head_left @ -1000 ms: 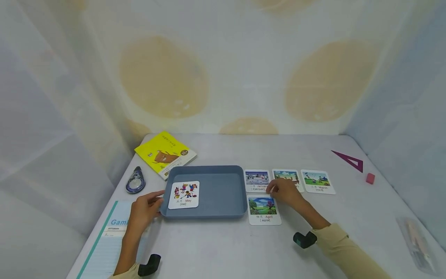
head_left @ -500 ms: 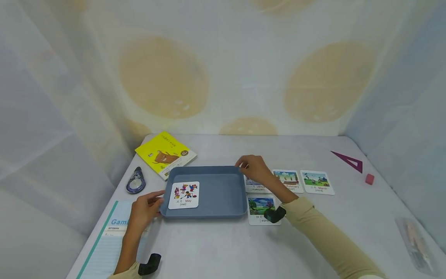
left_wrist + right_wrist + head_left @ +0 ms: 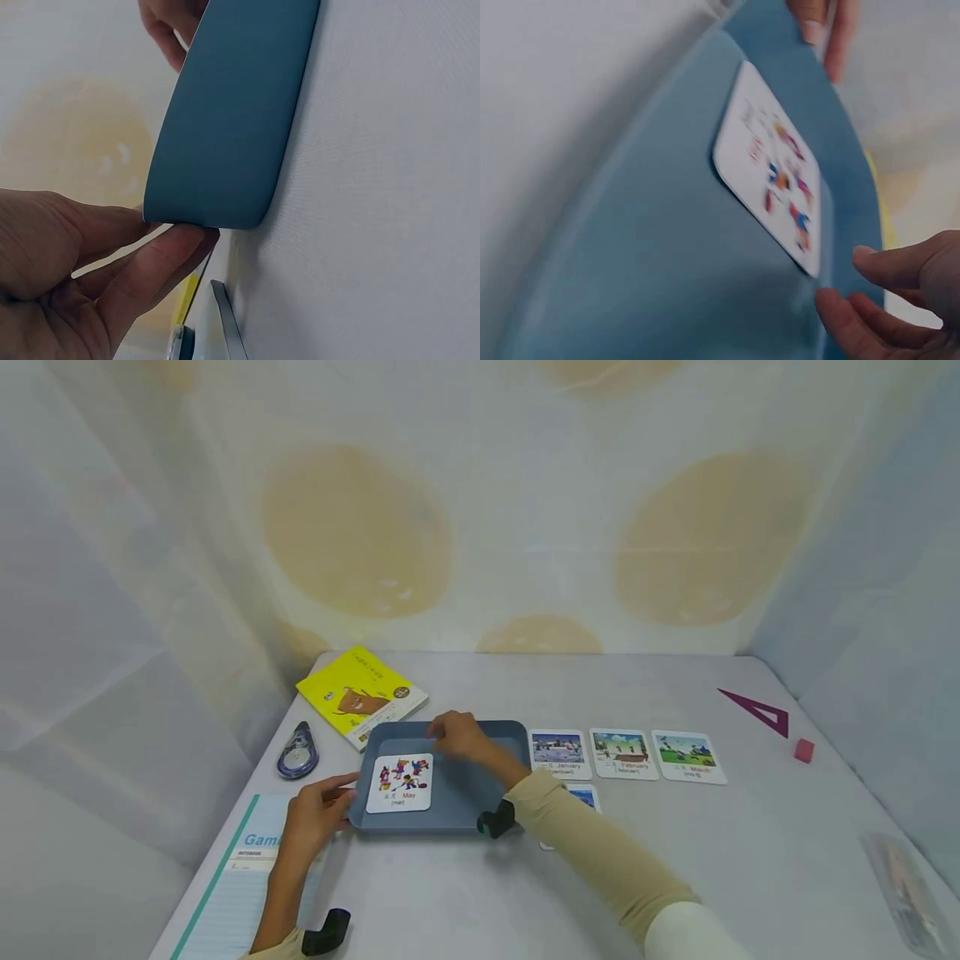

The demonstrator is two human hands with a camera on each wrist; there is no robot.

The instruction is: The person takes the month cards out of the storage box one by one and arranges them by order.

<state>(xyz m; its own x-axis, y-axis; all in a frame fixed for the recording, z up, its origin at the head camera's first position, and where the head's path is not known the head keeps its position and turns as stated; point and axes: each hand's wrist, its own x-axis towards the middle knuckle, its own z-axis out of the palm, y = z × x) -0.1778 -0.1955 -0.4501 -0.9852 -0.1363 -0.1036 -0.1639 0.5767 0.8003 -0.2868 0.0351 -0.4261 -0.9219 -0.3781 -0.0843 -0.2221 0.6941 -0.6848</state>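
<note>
May card [image 3: 400,783] is face up in the blue tray's [image 3: 472,789] left part, picture end pointing away from the person, while the tray's long axis runs left to right. Left hand [image 3: 311,814] just has fingers on the tray's left end; right hand [image 3: 459,735] hovers by the card, thumb and fingers apart. Readable stuff: "May [mei]", plus "January", "February", "March" on the other cards [image 3: 622,752].

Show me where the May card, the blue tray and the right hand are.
May card [image 3: 400,782]: head view, the middle of its printed face.
Blue tray [image 3: 457,793]: head view, a bare part of its floor.
Right hand [image 3: 459,737]: head view, the back of the hand.
</note>
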